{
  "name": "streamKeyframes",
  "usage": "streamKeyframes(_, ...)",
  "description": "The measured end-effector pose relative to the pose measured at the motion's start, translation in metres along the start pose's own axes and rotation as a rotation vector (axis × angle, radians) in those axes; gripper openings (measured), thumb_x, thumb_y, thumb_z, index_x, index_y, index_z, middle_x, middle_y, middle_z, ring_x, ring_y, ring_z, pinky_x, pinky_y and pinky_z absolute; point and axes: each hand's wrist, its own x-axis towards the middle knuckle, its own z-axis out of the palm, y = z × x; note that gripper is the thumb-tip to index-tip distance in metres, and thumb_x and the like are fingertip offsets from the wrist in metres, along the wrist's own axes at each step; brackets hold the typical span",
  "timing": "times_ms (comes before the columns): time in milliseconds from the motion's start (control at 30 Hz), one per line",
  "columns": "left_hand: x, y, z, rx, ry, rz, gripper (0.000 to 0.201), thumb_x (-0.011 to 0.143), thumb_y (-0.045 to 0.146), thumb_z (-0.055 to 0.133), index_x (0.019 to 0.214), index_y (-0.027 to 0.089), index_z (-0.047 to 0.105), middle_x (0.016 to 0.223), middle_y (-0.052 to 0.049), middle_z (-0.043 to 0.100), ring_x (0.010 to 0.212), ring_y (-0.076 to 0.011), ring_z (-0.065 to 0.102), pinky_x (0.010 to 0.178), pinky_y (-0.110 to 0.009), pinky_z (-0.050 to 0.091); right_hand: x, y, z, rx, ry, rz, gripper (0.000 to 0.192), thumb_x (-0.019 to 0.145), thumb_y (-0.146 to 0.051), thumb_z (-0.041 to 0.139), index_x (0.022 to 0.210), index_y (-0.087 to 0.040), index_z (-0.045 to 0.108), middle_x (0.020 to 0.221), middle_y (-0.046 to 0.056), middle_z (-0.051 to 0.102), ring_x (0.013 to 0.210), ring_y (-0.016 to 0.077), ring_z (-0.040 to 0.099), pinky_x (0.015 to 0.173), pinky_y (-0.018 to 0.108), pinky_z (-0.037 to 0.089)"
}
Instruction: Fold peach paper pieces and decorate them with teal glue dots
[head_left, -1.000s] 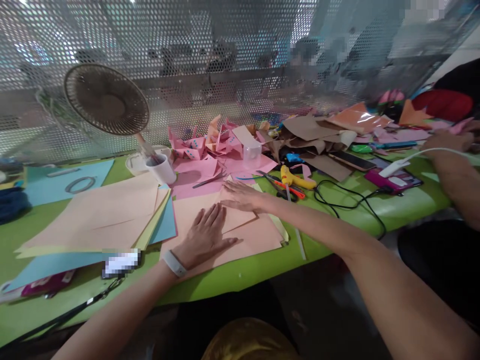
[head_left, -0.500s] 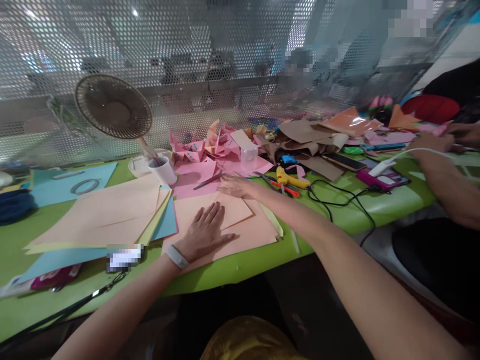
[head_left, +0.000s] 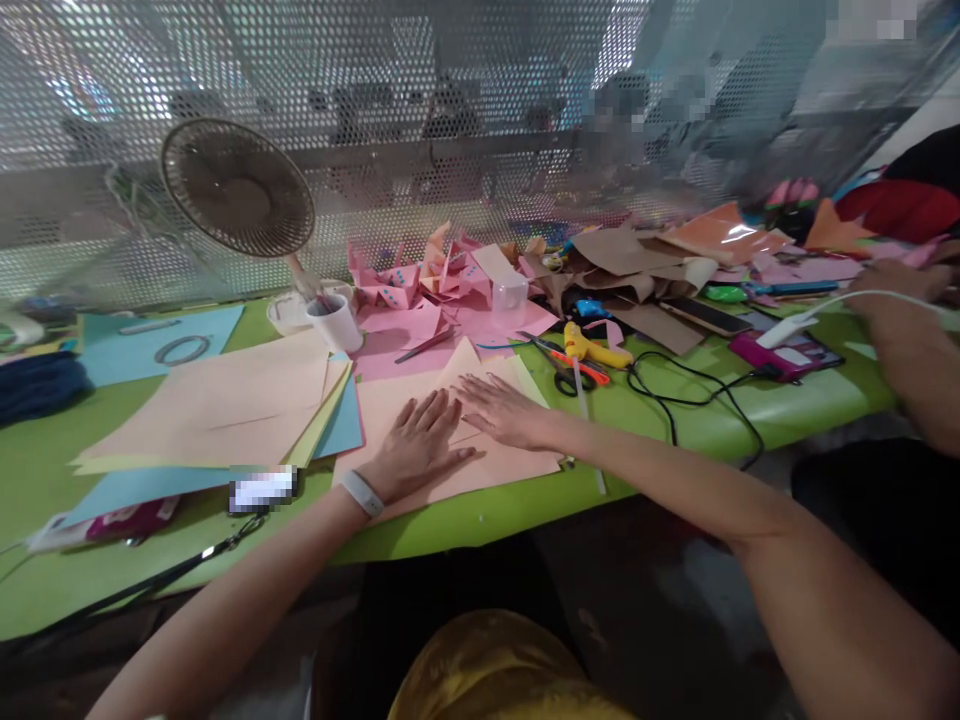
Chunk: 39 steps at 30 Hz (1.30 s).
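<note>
Peach paper sheets (head_left: pixel 510 455) lie on the green tabletop in front of me, with a smaller piece of peach paper (head_left: pixel 466 362) on top, its corner pointing away from me. My left hand (head_left: pixel 416 440) rests flat on the paper, fingers stretched out, a pale band around its wrist. My right hand (head_left: pixel 502 408) is also laid flat, its fingertips close to the left hand's fingers. Neither hand grips anything. Part of the smaller piece is hidden under the hands. Scissors (head_left: pixel 562 370) with dark handles lie just beyond the right hand.
Left of the hands is a stack of large paper sheets (head_left: pixel 217 405). A fan (head_left: pixel 238 190) and white cup (head_left: pixel 336 325) stand behind. A yellow glue gun (head_left: pixel 592 348) with a black cord, folded pink paper (head_left: pixel 390 285) and brown scraps (head_left: pixel 622 255) lie farther back. A co-worker's arm (head_left: pixel 904 340) is at right.
My right hand has drawn back towards me from the far end of the paper. The smaller peach piece now shows a corner pointing away. My left hand stays flat in place.
</note>
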Motion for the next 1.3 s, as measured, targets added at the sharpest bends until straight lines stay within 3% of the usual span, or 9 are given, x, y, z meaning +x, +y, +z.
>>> streamKeyframes(100, -0.005, -0.003, -0.008, 0.0, -0.03, 0.053, 0.077, 0.096, 0.067, 0.029, 0.158, 0.021, 0.022, 0.163, -0.014, 0.023, 0.151, -0.0306, 0.02, 0.121, -0.052, 0.019, 0.001, 0.003, 0.006, 0.008, -0.046, 0.056, 0.069, 0.101, -0.054, 0.016, 0.158, -0.016, 0.024, 0.165, 0.011, 0.015, 0.153, 0.0266, 0.012, 0.123, 0.054, 0.008)
streamKeyframes(233, -0.013, -0.008, -0.023, -0.006, -0.113, 0.225, 0.071, 0.098, 0.065, 0.026, 0.158, 0.032, 0.011, 0.166, -0.005, 0.013, 0.153, -0.0266, 0.01, 0.123, -0.05, 0.01, 0.001, 0.004, 0.002, -0.009, -0.092, 0.073, 0.068, 0.102, -0.052, 0.014, 0.158, -0.014, 0.021, 0.166, 0.011, 0.009, 0.154, 0.0249, 0.005, 0.124, 0.053, 0.005)
streamKeyframes(400, -0.015, -0.009, -0.031, 0.008, -0.186, 0.251, 0.068, 0.098, 0.065, 0.02, 0.158, 0.032, 0.016, 0.166, -0.006, 0.011, 0.154, -0.0264, 0.01, 0.122, -0.052, 0.008, 0.001, -0.001, -0.005, -0.038, -0.064, 0.028, 0.066, 0.102, -0.052, 0.021, 0.158, -0.017, 0.025, 0.165, 0.011, 0.016, 0.154, 0.0244, 0.009, 0.124, 0.054, 0.001)
streamKeyframes(600, -0.018, -0.015, -0.032, 0.003, -0.136, 0.313, 0.068, 0.098, 0.063, 0.027, 0.158, 0.033, 0.016, 0.166, -0.005, 0.013, 0.153, -0.0281, 0.014, 0.123, -0.051, 0.011, -0.005, 0.004, 0.0, -0.028, -0.066, 0.081, 0.067, 0.102, -0.055, 0.02, 0.158, -0.019, 0.024, 0.165, 0.01, 0.014, 0.154, 0.0255, 0.009, 0.123, 0.055, 0.001)
streamKeyframes(867, -0.055, -0.038, -0.036, 0.027, -0.123, 0.315, 0.075, 0.097, 0.063, 0.035, 0.159, 0.032, 0.007, 0.166, -0.005, 0.013, 0.152, -0.0298, 0.017, 0.122, -0.049, 0.015, -0.032, 0.027, -0.006, -0.062, -0.003, 0.136, 0.064, 0.102, -0.05, 0.027, 0.156, -0.018, 0.03, 0.164, 0.011, 0.019, 0.153, 0.0295, 0.012, 0.123, 0.056, 0.007)
streamKeyframes(1000, -0.066, -0.042, -0.036, 0.029, -0.089, 0.288, 0.078, 0.097, 0.06, 0.039, 0.159, 0.032, 0.001, 0.167, -0.005, 0.011, 0.152, -0.0307, 0.018, 0.122, -0.049, 0.018, -0.058, 0.051, -0.018, -0.16, 0.206, 0.105, 0.054, 0.101, -0.034, 0.036, 0.153, -0.022, 0.037, 0.162, 0.008, 0.031, 0.151, 0.0312, 0.021, 0.123, 0.058, 0.013)
streamKeyframes(1133, -0.067, -0.043, -0.033, 0.027, -0.092, 0.287, 0.078, 0.098, 0.058, 0.04, 0.159, 0.032, -0.002, 0.166, -0.006, 0.011, 0.152, -0.0308, 0.018, 0.122, -0.05, 0.018, -0.087, 0.097, -0.035, -0.186, 0.396, 0.316, 0.057, 0.091, -0.013, 0.041, 0.148, -0.018, 0.045, 0.151, 0.012, 0.048, 0.139, 0.0318, 0.042, 0.117, 0.055, 0.03)
streamKeyframes(1233, -0.065, -0.047, -0.032, 0.009, -0.108, 0.301, 0.077, 0.098, 0.055, 0.041, 0.159, 0.031, 0.001, 0.166, -0.006, 0.01, 0.152, -0.0314, 0.017, 0.122, -0.05, 0.016, -0.101, 0.128, -0.045, -0.191, 0.369, 0.518, 0.058, 0.083, -0.013, 0.051, 0.141, -0.01, 0.051, 0.143, 0.019, 0.053, 0.13, 0.0354, 0.05, 0.109, 0.051, 0.041)
streamKeyframes(1300, -0.064, -0.049, -0.032, -0.015, -0.128, 0.308, 0.075, 0.099, 0.053, 0.041, 0.159, 0.032, 0.002, 0.166, -0.005, 0.01, 0.152, -0.0312, 0.017, 0.123, -0.049, 0.015, -0.105, 0.141, -0.05, -0.163, 0.308, 0.551, 0.057, 0.08, -0.012, 0.052, 0.137, -0.009, 0.055, 0.136, 0.02, 0.058, 0.123, 0.0345, 0.056, 0.103, 0.046, 0.045)
